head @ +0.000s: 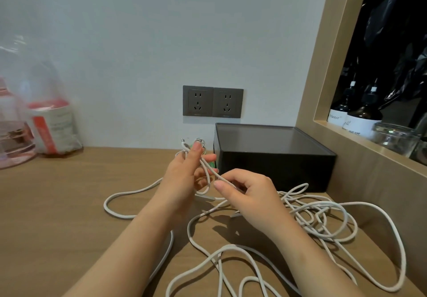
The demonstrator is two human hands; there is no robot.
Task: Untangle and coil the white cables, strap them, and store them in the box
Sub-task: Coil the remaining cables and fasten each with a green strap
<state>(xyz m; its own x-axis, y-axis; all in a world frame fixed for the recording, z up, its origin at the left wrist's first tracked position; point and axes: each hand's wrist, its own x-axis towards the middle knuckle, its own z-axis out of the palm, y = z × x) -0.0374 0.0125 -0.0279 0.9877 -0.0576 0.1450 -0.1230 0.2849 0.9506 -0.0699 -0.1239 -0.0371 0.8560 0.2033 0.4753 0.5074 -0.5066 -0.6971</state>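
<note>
White cables (318, 218) lie in loose tangled loops across the wooden desk, mostly at the right and front. My left hand (184, 176) is raised above the desk and holds a small coil of white cable, with a plug end sticking up past the fingertips. My right hand (249, 192) pinches the same cable just right of the left hand, a strand running between them. The dark box (275, 158) stands behind the hands against the wall, its top looking shut by a smoky lid.
Two grey wall sockets (212, 101) sit above the box. A plastic bag with red and white packs (46, 121) stands at the back left. A wooden niche at the right holds dark bottles (360, 114) and a glass jar (392, 137). A green item peeks out behind my left hand.
</note>
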